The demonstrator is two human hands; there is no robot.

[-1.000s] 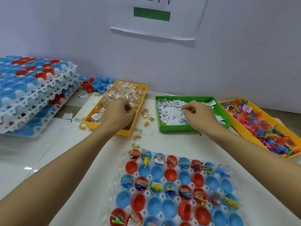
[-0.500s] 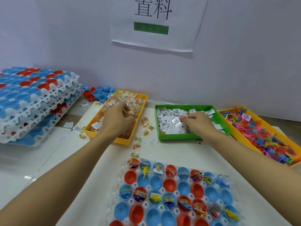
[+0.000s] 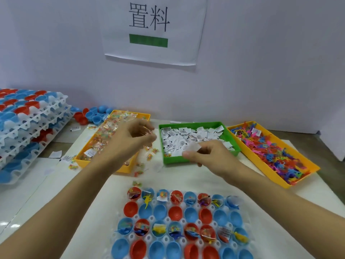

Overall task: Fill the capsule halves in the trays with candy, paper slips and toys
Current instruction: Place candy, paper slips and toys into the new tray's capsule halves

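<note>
I have both hands loaded: my left hand [image 3: 131,139] pinches a clear candy packet above the orange plastic candy bin [image 3: 97,146] at 11 o'clock, my right hand [image 3: 209,157] pinches a white paper slip [image 3: 192,146] at the green plastic slip bin [image 3: 231,133]. The clear tray of red and blue capsule halves [image 3: 179,221] lies at 6 o'clock, partly filled. I judge the picking step done; next, both hands drop their loads into empty halves.

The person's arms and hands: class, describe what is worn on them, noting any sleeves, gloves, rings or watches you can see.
Nothing is worn. The left hand and right hand are bare, with no gloves. No rings show on the fingers, and no watch or band on either wrist. Both forearms are uncovered down to the picture's lower edge, so no sleeve comes into view.
</note>
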